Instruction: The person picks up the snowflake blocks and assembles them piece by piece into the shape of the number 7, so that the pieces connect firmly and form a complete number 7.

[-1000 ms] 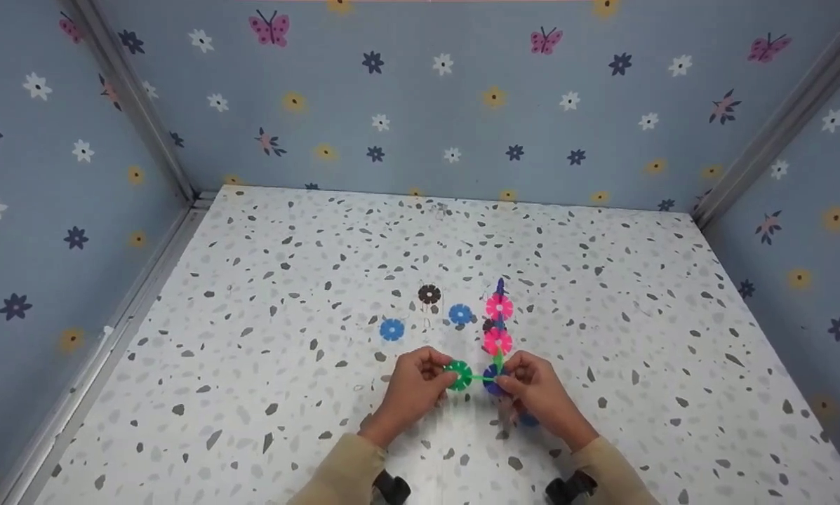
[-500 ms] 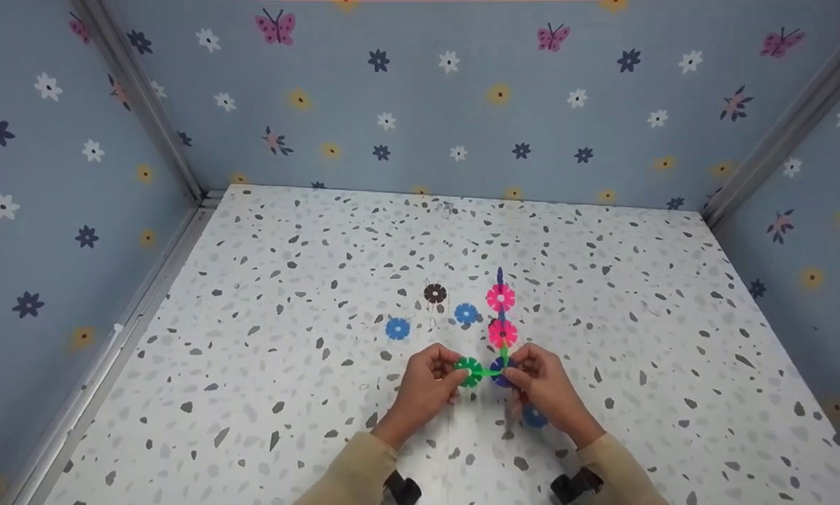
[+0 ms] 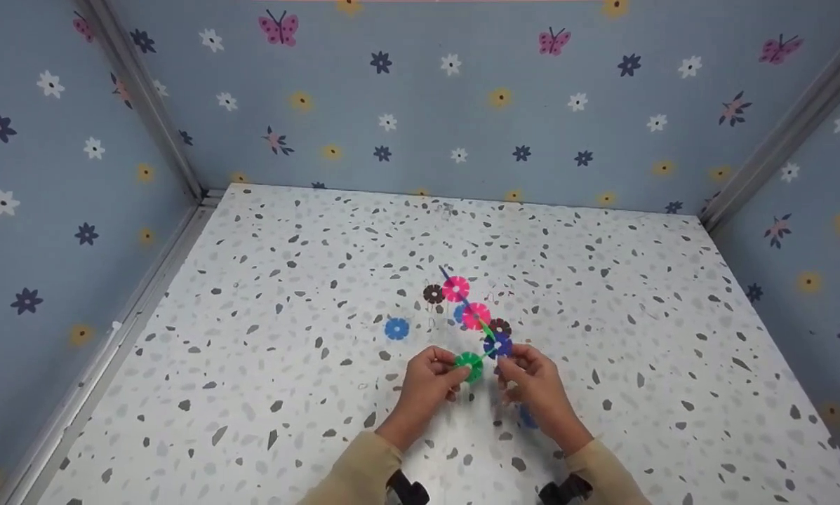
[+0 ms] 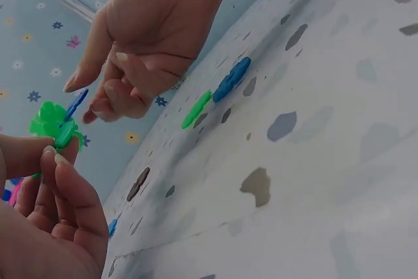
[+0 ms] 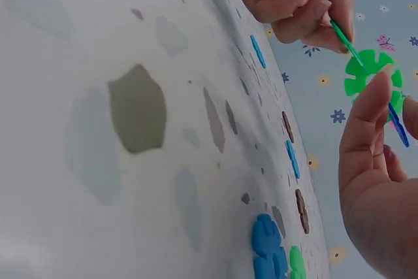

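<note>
Head view: a person in beige sleeves [image 3: 605, 470] works over a speckled white table [image 3: 307, 393], well in from its far, left and right edges. The left hand [image 3: 425, 382] pinches a green slotted disc [image 3: 469, 367] at the near end of a chain of interlocked discs. The right hand [image 3: 539, 382] pinches a dark blue disc [image 3: 497, 344] farther along. From there the chain slants toward the table's far left corner through two pink discs [image 3: 476, 316], ending in a purple disc seen edge-on [image 3: 443, 271]. That far stretch looks supported only by its slots, so a twist or uneven pull could pop a joint apart; a low swing could nudge the loose brown disc [image 3: 434, 294] nearby. No box or tray shows; a blue disc [image 3: 396, 328] and other loose pieces lie straight on the table

Left wrist view: the left thumb and fingertips close together on green plastic. On the table lie another green disc [image 4: 196, 110] and a blue one [image 4: 232, 80], end to end; whether they touch is unclear

Right wrist view: the right finger and thumb clamp the dark blue disc from both sides, raised above the table
</note>
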{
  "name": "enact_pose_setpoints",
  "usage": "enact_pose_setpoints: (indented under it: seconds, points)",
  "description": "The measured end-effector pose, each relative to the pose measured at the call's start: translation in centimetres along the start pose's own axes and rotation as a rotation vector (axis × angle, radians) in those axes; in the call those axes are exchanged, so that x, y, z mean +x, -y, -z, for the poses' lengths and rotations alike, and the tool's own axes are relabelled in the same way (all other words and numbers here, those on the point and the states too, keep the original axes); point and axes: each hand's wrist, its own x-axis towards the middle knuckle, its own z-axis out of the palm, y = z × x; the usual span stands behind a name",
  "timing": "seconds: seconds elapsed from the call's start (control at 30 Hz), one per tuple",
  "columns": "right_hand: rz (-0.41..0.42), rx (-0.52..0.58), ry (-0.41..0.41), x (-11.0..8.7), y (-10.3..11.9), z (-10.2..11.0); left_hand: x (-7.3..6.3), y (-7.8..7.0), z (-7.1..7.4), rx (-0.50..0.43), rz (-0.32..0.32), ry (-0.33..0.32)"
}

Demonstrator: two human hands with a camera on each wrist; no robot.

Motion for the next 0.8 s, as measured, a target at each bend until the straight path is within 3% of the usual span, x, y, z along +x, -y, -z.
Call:
enact_pose_setpoints:
  seconds: [0.2,0.53,0.67,0.8]
  points:
    - [0.008,-0.085,0.113,-0.2,-0.3,-0.5,-0.3,0.3,-1.2,-0.034,0.034,-0.011]
    - [0.008,-0.022,0.112,-0.1,-0.3,-0.6,-0.2,0.5,-1.7,-0.003,0.048,0.024]
    - [0.002,-0.009,0.127,0.0,0.0,-0.2,0.5,-0.2,-0.4,0.136,0.010,0.075]
    - [-0.034,0.006,0.107,0.1,0.2,0.5,2.2,-1.3,2.4,0.431,-0.072,0.007]
